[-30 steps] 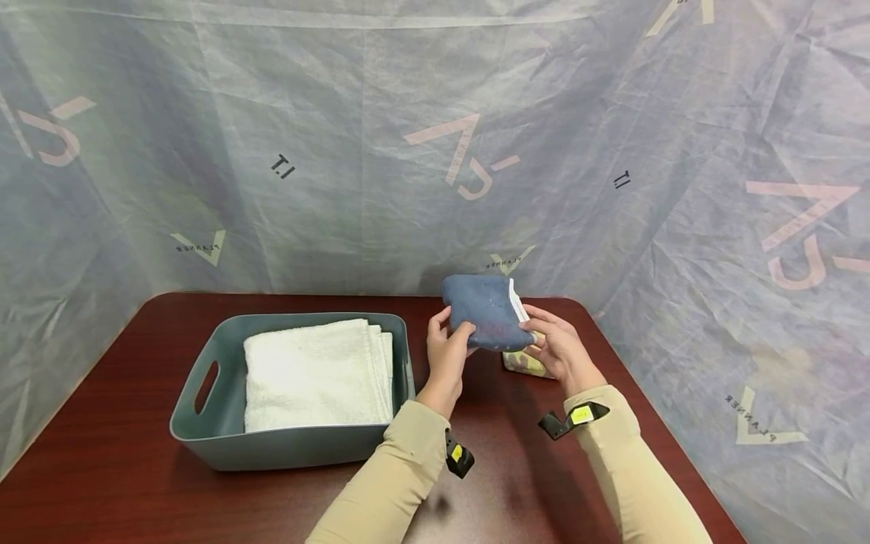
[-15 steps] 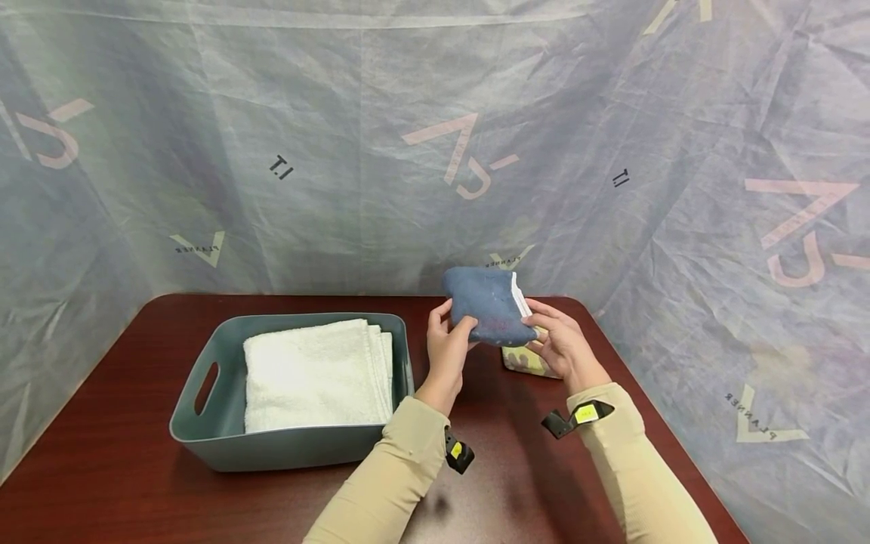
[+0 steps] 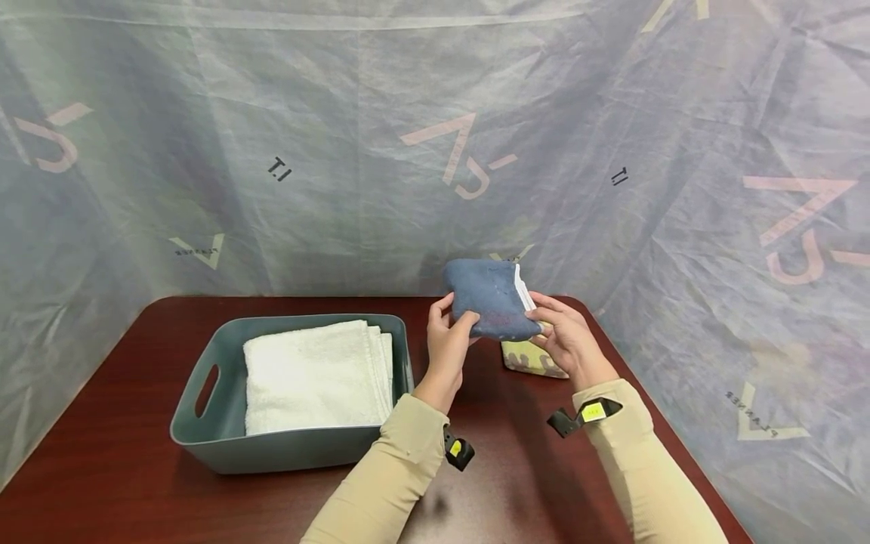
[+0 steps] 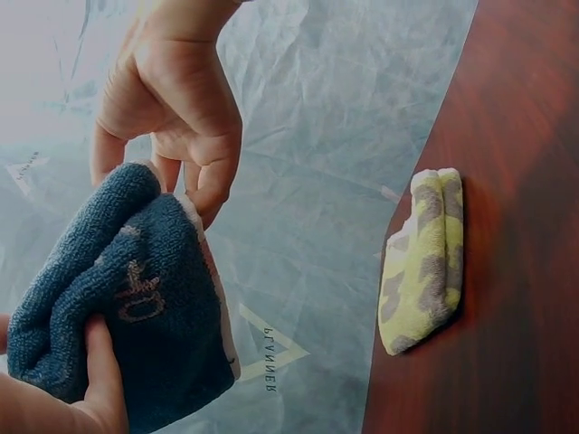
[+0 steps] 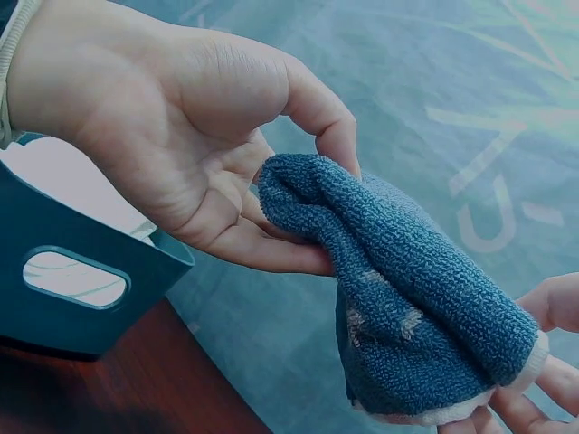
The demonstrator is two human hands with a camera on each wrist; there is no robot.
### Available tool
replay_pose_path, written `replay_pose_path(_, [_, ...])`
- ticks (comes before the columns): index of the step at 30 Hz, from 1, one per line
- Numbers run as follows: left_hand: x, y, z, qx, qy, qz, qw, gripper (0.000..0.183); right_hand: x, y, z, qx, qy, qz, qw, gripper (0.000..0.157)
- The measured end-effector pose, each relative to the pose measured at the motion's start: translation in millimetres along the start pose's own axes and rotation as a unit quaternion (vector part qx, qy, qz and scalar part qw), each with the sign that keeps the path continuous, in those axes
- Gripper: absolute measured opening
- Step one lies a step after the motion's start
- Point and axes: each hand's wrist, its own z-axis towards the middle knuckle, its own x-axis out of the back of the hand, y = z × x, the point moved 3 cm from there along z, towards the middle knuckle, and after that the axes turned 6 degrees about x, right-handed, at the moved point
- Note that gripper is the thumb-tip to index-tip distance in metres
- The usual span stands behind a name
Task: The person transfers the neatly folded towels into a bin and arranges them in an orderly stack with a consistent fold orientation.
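A small folded blue towel (image 3: 491, 296) with a white edge is held up above the far side of the table, between both hands. My left hand (image 3: 448, 344) pinches its left side, thumb on the near face. On the right, my right hand (image 3: 566, 338) pinches the corner by the white edge. The right wrist view shows the towel's rolled fold (image 5: 425, 262) and pale markings. Behind and below the right hand lies a folded yellow towel (image 4: 427, 262) with grey-brown camouflage patches, partly hidden by that hand in the head view.
A grey-green plastic basket (image 3: 292, 447) with handle holes stands on the left of the dark red-brown table (image 3: 102, 446). Inside it lies a folded white towel (image 3: 313, 378). A printed grey sheet (image 3: 326, 189) hangs behind the table and at its sides.
Both hands have lifted the blue towel slightly higher and a touch to the right. More of the yellow towel shows beneath it. The basket and white towel stay put.
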Motion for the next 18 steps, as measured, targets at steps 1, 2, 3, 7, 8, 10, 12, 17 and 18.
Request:
replay_pose_path(1, [-0.2, 1.0, -0.5, -0.001, -0.001, -0.001, 1.0000, 0.052, -0.4, -1, -1, -0.001, 0.000, 0.000, 1.000, 0.044])
replay_pose_path(2, [-0.4, 2.0, -1.1, -0.001, -0.002, -0.001, 1.0000, 0.053, -0.9, -2, -1, -0.003, 0.000, 0.001, 1.000, 0.045])
replay_pose_path(3, [-0.7, 2.8, -1.6, 0.000, -0.003, -0.002, 1.0000, 0.053, -1.2, -3, -2, -0.003, 0.002, 0.002, 1.000, 0.046])
replay_pose_path(7, [-1.5, 6.6, -3.4, -0.003, -0.010, -0.002, 0.9999, 0.053, -3.2, -6, -5, -0.004, 0.003, 0.004, 1.000, 0.048])
replay_pose_path(8, [-1.6, 7.6, -3.6, -0.004, -0.010, -0.001, 0.9999, 0.053, -3.8, -7, -5, -0.003, 0.001, 0.003, 1.000, 0.048])
replay_pose_path(10, [-1.3, 9.2, -3.6, -0.005, -0.009, -0.001, 0.9999, 0.053, -4.6, -8, -6, -0.001, -0.002, 0.001, 1.000, 0.049])
replay_pose_path(12, [-0.9, 10.6, -3.4, -0.007, -0.009, 0.000, 0.9999, 0.053, -5.5, -8, -6, 0.001, -0.004, -0.002, 1.000, 0.049])
replay_pose_path(17, [0.1, 14.2, -3.3, -0.011, -0.010, 0.002, 0.9999, 0.053, -8.5, -10, -8, 0.006, -0.006, -0.006, 1.000, 0.050])
replay_pose_path(18, [0.4, 15.2, -3.5, -0.012, -0.010, 0.001, 0.9999, 0.053, -9.1, -10, -8, 0.007, -0.007, -0.007, 1.000, 0.051])
